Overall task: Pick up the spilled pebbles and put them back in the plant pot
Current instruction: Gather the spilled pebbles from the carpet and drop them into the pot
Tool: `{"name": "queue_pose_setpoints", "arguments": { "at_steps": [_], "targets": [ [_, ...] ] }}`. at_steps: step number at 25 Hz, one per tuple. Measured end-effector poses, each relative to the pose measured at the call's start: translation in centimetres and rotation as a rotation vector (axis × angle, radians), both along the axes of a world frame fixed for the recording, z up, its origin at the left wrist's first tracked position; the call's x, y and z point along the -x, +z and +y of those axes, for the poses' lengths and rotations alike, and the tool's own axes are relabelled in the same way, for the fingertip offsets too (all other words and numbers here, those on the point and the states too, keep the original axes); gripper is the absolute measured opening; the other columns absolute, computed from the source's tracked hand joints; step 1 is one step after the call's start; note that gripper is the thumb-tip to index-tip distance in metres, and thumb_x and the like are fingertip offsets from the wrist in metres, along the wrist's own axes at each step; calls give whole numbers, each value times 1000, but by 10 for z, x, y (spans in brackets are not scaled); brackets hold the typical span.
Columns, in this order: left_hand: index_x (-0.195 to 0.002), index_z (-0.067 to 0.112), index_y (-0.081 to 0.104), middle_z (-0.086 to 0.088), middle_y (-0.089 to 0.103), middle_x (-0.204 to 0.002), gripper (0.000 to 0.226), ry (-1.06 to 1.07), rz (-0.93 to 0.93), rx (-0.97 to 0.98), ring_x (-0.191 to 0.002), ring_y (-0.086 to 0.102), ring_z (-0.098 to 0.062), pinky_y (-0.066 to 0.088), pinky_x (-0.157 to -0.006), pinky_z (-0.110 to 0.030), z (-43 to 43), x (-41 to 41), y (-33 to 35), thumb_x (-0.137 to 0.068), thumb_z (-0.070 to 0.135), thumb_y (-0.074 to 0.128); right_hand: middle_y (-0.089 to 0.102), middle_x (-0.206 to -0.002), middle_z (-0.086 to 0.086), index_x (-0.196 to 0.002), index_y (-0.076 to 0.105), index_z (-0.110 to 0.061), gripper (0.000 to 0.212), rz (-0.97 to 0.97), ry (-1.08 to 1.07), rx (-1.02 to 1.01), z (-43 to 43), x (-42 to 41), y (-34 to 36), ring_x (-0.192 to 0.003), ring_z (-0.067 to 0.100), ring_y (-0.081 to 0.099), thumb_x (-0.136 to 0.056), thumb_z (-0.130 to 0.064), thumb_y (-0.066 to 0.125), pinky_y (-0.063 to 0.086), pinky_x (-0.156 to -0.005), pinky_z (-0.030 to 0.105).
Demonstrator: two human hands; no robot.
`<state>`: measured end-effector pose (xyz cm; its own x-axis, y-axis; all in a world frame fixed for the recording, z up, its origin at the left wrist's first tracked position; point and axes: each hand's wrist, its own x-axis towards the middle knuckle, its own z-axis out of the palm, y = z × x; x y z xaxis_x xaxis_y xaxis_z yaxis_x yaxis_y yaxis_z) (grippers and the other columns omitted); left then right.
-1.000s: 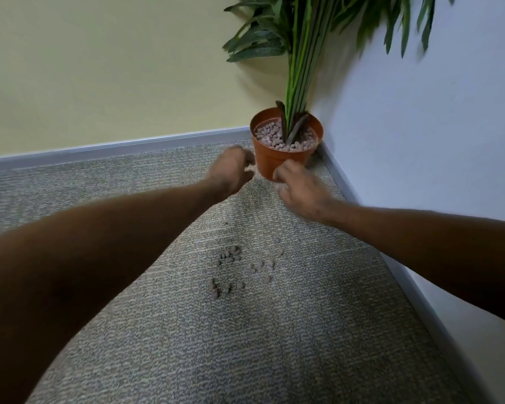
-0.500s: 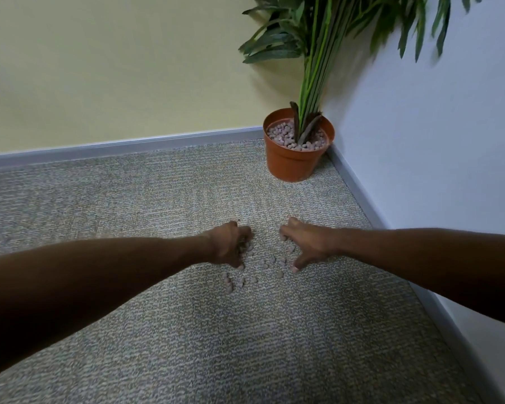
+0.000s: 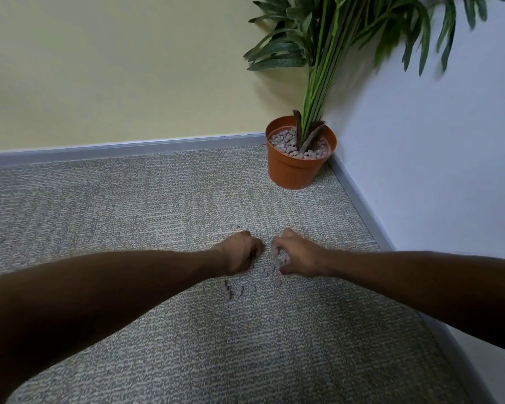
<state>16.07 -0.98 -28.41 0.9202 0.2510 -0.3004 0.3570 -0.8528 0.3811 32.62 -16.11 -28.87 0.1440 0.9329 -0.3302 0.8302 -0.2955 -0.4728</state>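
This looks like the corner of an office or a similar plain indoor room. Grey-beige looped carpet [image 3: 158, 199] covers the floor, a grey skirting strip [image 3: 123, 148] runs along a pale yellow wall [image 3: 114, 68] (the right wall [image 3: 435, 156] is white), and a potted plant [image 3: 301, 153] fills the far corner.

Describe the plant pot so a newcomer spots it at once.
Find the corner where the yellow wall meets the white wall. On the carpet there stands the plant pot: orange plastic, topped with pale pebbles, tall green stems rising from it, the only container in sight.
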Motion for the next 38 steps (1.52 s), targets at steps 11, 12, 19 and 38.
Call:
{"name": "queue_pose_setpoints", "arguments": {
  "at_steps": [11, 12, 19, 38],
  "targets": [
    [-76, 25, 68, 2, 72, -78, 30, 162, -55, 109, -71, 71, -17, 53, -56, -23, -2, 2, -2, -92, 0, 63, 49, -101, -1, -97, 61, -17, 4, -145, 191, -113, 11, 14, -6, -88, 15, 49, -98, -15, 58, 36, -69, 30],
    [-76, 25, 68, 2, 73, -79, 29, 164, -55, 114, -72, 71, -17, 52, -56, -23, -1, 2, -1, -91, 1, 63, 50, -100, 0, -97, 62, -16, 7, -166, 198, -105, 12, 16, -4, -87, 17, 50, -99, -12, 56, 39, -69, 31],
    [-87, 13, 79, 0, 78, -86, 15, 164, -136, 131, -79, 76, -16, 64, -72, -29, 16, -16, 26, -87, 0, 71, 56, -96, 0, -85, 60, -14, 19, -122, 116, -154, 26, 1, 31, -83, 16, 55, -98, -7, 48, 51, -73, 28],
    [-94, 4, 81, -12, 78, -84, 11, 355, -557, 95, -67, 72, -19, 63, -65, -27, 91, -139, 120, -84, 0, 78, 79, -107, 9, -106, 82, -9, 21, -169, -623, -678, 76, -181, 100, -88, 13, 71, -88, -1, 75, 53, -81, 9]
  ]
}}
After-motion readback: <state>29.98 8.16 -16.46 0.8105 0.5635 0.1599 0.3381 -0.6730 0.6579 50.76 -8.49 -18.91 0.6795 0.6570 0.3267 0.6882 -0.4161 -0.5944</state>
